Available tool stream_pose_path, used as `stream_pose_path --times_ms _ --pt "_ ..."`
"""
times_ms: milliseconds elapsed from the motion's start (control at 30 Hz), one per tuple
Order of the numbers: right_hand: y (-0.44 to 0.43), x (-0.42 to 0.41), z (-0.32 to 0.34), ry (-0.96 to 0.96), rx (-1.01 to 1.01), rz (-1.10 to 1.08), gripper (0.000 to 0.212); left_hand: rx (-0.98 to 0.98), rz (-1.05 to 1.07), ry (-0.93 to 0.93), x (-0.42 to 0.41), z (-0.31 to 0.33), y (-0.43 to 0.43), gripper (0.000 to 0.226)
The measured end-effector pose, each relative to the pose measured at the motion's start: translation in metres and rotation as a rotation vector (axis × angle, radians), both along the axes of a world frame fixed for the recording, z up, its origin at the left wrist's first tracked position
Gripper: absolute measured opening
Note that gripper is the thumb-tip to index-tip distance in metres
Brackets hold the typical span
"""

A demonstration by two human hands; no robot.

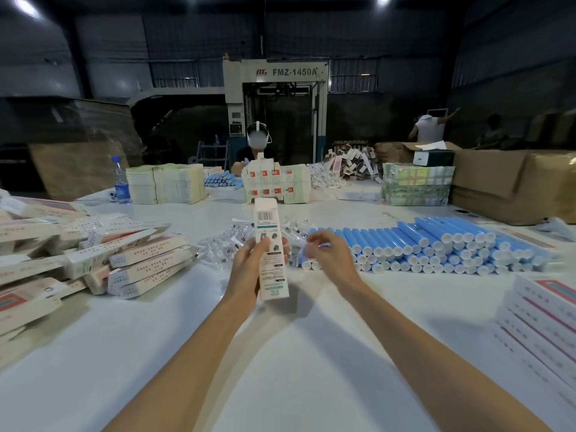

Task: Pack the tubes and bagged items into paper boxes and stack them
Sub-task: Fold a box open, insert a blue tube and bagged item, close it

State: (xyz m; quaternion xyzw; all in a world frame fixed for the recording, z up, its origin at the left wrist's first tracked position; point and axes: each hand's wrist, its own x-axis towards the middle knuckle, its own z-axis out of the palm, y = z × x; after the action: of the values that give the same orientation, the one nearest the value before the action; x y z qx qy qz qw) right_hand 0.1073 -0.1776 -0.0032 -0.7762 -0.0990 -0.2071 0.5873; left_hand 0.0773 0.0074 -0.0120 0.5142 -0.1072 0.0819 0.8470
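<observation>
My left hand (249,269) grips a long white paper box (270,241) and holds it upright over the white table (280,353). Just right of the box, my right hand (330,254) hovers with its fingers curled; it is blurred, and what it pinches cannot be made out. Behind both hands lies a heap of small clear bagged items (230,241). Blue tubes with white caps (436,247) lie stacked in rows to the right. At the left sits a loose pile of packed boxes (103,257).
Flat boxes (542,322) lie stacked at the right edge. At the far side a person sits behind stacks of flat cartons (274,182) and paper stacks (168,182). A water bottle (120,179) stands far left. Big cardboard cartons (514,182) fill the far right.
</observation>
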Motion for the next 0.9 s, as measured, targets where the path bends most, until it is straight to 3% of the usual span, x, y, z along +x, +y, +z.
stream_pose_path --times_ms 133,300,400,567,667,900 --pt "-0.038 -0.018 0.041 -0.093 0.204 -0.057 0.015 0.132 -0.101 0.067 -0.008 -0.009 -0.017 0.04" --pt "-0.058 -0.04 0.085 -0.333 0.159 -0.069 0.02 0.25 -0.181 0.057 -0.019 -0.013 -0.036 0.053" --pt "-0.058 -0.048 0.104 -0.343 0.004 -0.048 0.023 0.24 -0.206 0.049 -0.022 -0.012 -0.041 0.049" --pt "-0.047 -0.046 0.117 -0.171 -0.324 -0.012 0.02 0.263 -0.225 0.011 -0.026 -0.011 -0.043 0.044" --pt "-0.035 -0.042 0.11 -0.092 -0.399 0.044 0.022 0.272 -0.228 0.007 -0.027 -0.01 -0.043 0.044" --pt "-0.027 -0.039 0.09 -0.189 -0.461 0.007 0.006 0.308 -0.183 -0.044 -0.026 -0.013 -0.043 0.042"
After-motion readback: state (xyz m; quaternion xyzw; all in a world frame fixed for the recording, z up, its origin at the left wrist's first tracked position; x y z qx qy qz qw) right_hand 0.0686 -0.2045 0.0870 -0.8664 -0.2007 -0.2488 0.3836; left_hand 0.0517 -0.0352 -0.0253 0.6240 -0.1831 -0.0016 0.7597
